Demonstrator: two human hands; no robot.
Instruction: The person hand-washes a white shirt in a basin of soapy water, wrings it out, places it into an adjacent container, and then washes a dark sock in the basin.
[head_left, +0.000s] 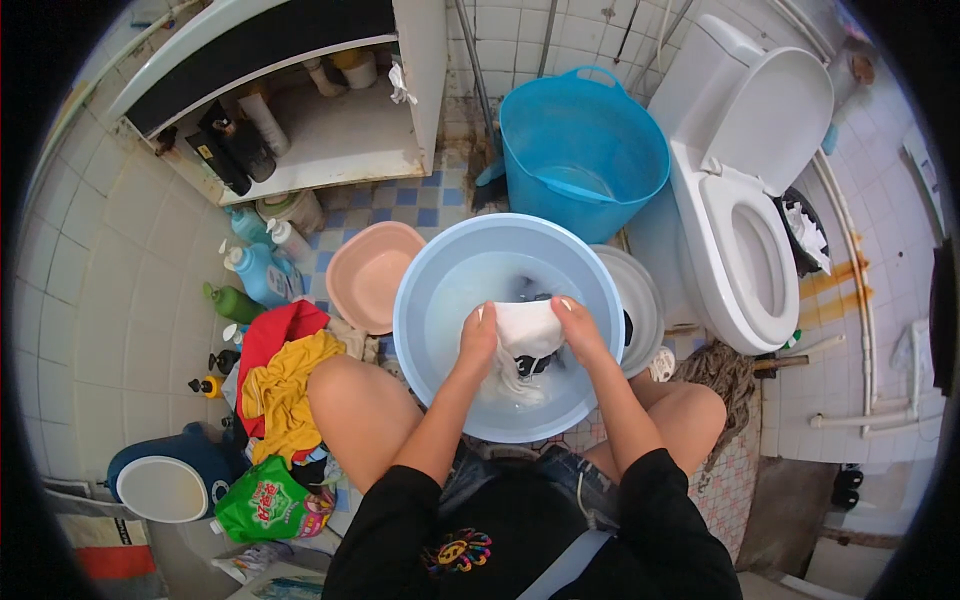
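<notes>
Both hands hold up a wet white garment (530, 328) with a black print over a light blue basin (418, 372). My left hand (478, 335) grips its left upper edge, thumb on top. At the right upper edge, my right hand (580, 328) pinches it the same way. The cloth is stretched between them, and its lower part hangs into the cloudy water. Behind it a dark piece of cloth (530, 287) lies partly under the water. The garment's exact kind does not show.
Left of the basin are a pink basin (372, 275), yellow clothes (292, 385), a red cloth (275, 335), a green detergent bag (270, 500) and several bottles. A blue tub (585, 215) stands behind, a toilet (745, 255) at the right, and a mop (722, 375) near my right knee.
</notes>
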